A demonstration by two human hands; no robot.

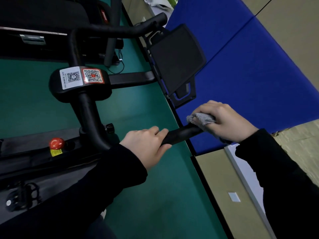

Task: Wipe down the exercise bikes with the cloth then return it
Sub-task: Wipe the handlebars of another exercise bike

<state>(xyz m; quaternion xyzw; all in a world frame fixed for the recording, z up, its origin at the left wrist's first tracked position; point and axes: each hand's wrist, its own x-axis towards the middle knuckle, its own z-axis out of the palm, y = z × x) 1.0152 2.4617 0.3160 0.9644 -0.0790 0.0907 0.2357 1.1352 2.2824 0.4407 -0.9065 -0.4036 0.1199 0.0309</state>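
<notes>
Both your hands clasp the handlebar (181,134): right hand (227,122) clenches the grey cloth (202,119) against it, left hand (146,145) grips bare bar.

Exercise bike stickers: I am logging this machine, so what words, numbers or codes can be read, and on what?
No words or numbers can be read.
White sticker on the handlebar hub: a QR code, side print too blurred.
Red sticker beside it: a QR code, no legible text.
Yellow label under the red knob: too blurred.
Red tag at the top edge: too blurred.
</notes>
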